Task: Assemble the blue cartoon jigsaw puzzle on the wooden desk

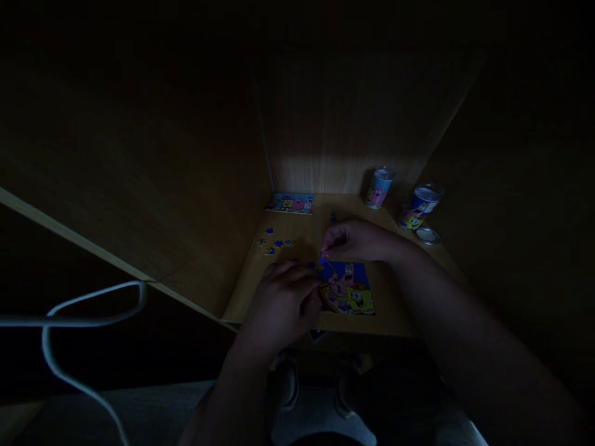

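A partly assembled jigsaw puzzle [349, 288] with cartoon figures on blue lies flat near the front edge of the wooden surface. At its upper left corner my right hand [349, 240] is closed in a pinch on a small blue puzzle piece [322, 255]. My left hand [287, 296] lies along the puzzle's left side, fingers bent, with thumb and forefinger at that edge. Dark loose pieces [312, 266] show just beyond the left fingers. Farther left, several loose puzzle pieces [278, 243] are scattered. Dim light hides fine detail.
A long cartoon picture strip [291, 203] lies at the back left. Two cartoon-printed cans, one pink and blue [380, 188] and one dark blue [419, 207], stand at the right by a round lid [427, 236]. Wooden panels enclose the surface. A white cable [93, 321] hangs at left.
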Demonstrator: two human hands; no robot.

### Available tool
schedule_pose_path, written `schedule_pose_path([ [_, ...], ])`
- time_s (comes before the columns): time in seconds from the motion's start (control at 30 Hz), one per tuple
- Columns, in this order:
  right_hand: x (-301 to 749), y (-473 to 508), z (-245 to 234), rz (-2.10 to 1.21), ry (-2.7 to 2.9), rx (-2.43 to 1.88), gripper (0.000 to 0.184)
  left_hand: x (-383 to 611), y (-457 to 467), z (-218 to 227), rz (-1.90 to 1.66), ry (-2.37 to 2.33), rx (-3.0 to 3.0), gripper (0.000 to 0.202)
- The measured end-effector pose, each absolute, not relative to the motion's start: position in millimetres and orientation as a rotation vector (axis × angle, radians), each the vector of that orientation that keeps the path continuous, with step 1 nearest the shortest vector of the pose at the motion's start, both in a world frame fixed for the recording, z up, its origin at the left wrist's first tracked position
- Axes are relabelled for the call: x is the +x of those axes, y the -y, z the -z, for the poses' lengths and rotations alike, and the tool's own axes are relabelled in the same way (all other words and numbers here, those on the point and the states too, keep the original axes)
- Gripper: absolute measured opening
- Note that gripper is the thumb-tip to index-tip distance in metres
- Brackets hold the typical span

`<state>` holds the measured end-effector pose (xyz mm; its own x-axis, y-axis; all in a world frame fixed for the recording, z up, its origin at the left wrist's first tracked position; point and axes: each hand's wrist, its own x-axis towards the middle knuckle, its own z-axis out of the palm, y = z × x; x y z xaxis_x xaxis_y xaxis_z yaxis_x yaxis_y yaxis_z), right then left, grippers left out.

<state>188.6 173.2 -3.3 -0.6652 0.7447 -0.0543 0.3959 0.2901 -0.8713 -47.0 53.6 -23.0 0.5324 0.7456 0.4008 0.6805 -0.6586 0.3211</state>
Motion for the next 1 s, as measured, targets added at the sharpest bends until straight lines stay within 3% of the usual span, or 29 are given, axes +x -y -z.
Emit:
schedule_pose_path([
  [0.63, 179.5, -169.1, 5.8, -1.252, 2.364, -1.012, 0.007, -45.8, -54.8, 23.7, -0.782, -1.225, 2.636, 0.022],
  [1.0, 178.3, -172.7, 9.1, -0.915, 2.527, -0.935, 0.004, -46.2, -55.7, 25.6, -0.791, -1.222, 2.649, 0.021],
])
